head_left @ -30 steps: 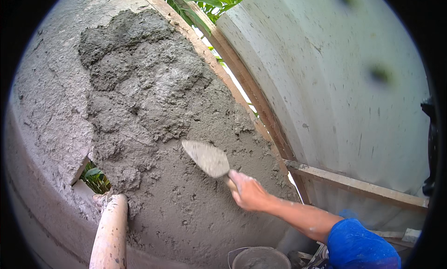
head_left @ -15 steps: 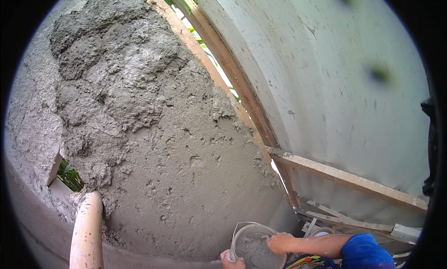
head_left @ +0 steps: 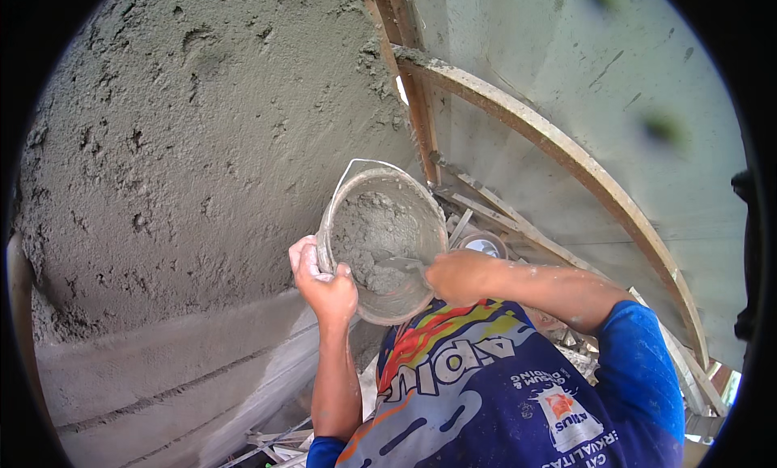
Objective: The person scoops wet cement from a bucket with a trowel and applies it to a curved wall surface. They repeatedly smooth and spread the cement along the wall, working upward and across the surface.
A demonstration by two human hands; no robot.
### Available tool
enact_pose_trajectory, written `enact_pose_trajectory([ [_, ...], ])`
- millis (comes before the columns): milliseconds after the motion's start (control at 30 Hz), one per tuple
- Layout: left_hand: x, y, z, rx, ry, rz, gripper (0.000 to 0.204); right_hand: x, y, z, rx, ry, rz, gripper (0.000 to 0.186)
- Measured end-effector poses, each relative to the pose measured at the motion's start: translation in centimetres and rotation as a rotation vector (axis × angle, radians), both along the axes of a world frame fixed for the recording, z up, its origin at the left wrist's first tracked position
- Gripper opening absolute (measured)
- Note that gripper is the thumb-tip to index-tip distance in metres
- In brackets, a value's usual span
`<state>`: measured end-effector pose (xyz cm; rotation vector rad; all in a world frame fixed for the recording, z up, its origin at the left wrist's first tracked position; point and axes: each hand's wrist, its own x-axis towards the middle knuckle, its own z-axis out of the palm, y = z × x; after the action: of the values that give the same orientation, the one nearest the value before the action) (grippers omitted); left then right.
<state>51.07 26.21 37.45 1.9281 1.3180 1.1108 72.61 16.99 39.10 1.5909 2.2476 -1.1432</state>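
A round bucket [head_left: 326, 245] with a thin wire handle is tilted in front of my chest and holds wet grey mortar [head_left: 368, 225]. My left hand [head_left: 324, 282] grips its left rim, thumb toward the inside. Over the right rim, my right hand [head_left: 461, 276] is closed on a trowel [head_left: 405, 264]. The trowel's flat blade reaches into the mortar; its handle is hidden by my fist. Freshly coated grey wall [head_left: 202, 160] rises just beyond and left of the bucket, pitted and rough in places.
Wooden beams [head_left: 558, 140] run along pale sheeting [head_left: 558, 47] on the right. Another round container [head_left: 484, 243] stands behind my right wrist, among loose wooden strips. A smooth ledge [head_left: 178, 363] edges the wall's lower part. A pole-like piece [head_left: 18, 286] shows at the far left.
The view has swung down and right, so the bucket and both hands now appear higher and nearer the middle. My left hand still holds the rim, and my right stays at the bucket.
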Motion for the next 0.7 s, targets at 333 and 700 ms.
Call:
enact_pose_trajectory([
  [333,1.7,-0.6,1.8,0.074,-0.043,-0.147,0.042,4.7,0.9,-1.3,-0.67,0.468,-0.491,0.022],
  [700,-2.5,1.3,-1.6,-0.331,-0.48,0.042,0.059,0.7,-3.8,-4.5,-0.556,1.426,-0.601,0.029],
])
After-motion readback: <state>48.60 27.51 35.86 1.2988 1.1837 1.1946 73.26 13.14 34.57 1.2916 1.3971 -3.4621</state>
